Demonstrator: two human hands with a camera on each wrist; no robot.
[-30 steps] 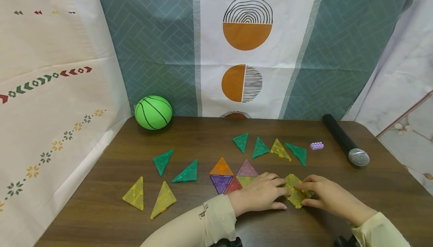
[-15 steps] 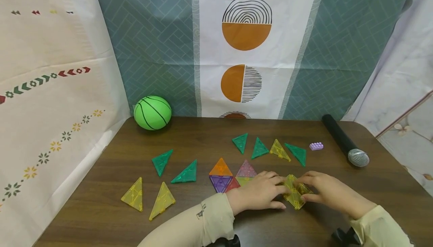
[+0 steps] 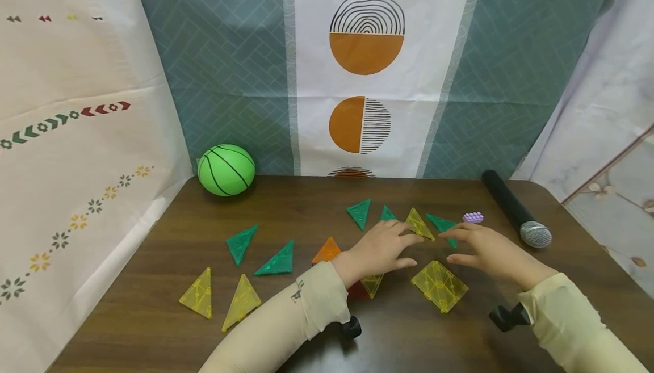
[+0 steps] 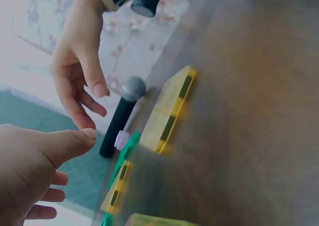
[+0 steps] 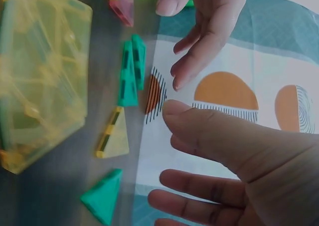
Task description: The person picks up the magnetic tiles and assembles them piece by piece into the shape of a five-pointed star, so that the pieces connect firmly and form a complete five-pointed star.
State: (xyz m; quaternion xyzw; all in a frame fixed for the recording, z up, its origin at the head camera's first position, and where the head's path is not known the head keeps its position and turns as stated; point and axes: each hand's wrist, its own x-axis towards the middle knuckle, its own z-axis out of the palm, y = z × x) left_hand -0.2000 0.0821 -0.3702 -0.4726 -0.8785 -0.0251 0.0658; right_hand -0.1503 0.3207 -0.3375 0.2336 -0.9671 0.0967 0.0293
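Left hand: the left hand [image 3: 380, 248] hovers with fingers spread and loose, holding nothing, its fingertips just beside a yellow triangle [image 3: 420, 225] in the far row of tiles.
Right hand: the right hand [image 3: 482, 248] is likewise spread and empty, fingers pointing left toward the same row, near the green triangle [image 3: 440, 224] and the purple brick [image 3: 473, 217].
Yellow square: the yellow square [image 3: 439, 285] lies flat on the surface [image 3: 153, 316], nearer the person than both hands and apart from them; judging by its seam, it is two triangles joined edge to edge, which would explain why it sits as one piece.
Why the hands sit so: both palms face the loose triangles in the far row, so I judge they are placed to reach one of them.
Head view only: it shows the whole layout, with the green ball [image 3: 226, 170] at the back left, the microphone [image 3: 516, 210] at the right, and more green and yellow triangles at the left.
Left wrist view only: it shows the yellow square [image 4: 167, 111] edge-on and thin, lying flat.
Right wrist view only: it shows the inner ribbing of the yellow square [image 5: 42, 76] close up, though blurred.
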